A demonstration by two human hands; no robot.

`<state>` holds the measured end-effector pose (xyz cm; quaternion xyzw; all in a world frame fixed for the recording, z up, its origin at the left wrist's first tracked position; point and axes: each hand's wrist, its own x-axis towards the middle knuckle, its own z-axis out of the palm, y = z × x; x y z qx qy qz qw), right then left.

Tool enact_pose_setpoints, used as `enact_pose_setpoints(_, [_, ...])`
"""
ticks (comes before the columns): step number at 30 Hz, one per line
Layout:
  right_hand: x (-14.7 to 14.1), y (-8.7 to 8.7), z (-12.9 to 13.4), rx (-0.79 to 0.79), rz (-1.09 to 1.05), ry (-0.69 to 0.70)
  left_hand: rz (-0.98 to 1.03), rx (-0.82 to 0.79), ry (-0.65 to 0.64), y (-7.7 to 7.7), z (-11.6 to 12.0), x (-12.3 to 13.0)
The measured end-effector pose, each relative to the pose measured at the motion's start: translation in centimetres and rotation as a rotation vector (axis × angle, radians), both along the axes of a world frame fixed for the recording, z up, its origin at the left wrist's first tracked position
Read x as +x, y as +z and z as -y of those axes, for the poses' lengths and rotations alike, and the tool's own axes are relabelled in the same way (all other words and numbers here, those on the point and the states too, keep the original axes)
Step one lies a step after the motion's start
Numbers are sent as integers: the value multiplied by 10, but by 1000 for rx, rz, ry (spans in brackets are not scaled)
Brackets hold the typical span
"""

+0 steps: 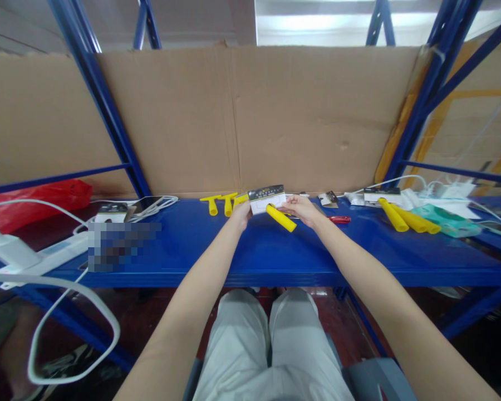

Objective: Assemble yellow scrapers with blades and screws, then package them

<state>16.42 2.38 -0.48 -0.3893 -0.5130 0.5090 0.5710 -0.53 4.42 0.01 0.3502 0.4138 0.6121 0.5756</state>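
Blue metal shelf point(192, 245), front edge at six o'clock. Yellow tubular handle point(281, 218), axis ten-to-four, points four; left hand point(241, 214) and right hand point(301, 209) pinch black-and-white card point(267, 200).

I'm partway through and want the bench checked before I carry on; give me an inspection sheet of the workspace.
Surface: blue bench, bare near the front middle; a pixelated patch hides part of the left.
Work pieces: printed card with a yellow tube at its lower edge; yellow T-shaped pieces behind, to the left; yellow tubes at right.
Clutter: red plastic at left; red tool and teal packet at right.
Hands: left hand and right hand hold the card's sides.
Cables: white cable loops below bench level at left; others lie at both ends.
Surroundings: cardboard behind, blue frame around; spills, nothing seen.
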Motion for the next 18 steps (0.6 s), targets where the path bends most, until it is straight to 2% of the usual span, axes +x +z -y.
enact_pose_setpoints(7, [1, 1, 1, -13, -20, -18, -89, -60, 16, 1, 1, -2])
enact_pose_setpoints(18, [3, -6, -4, 18, 23, 10, -68, 28, 95, -3, -8, -7])
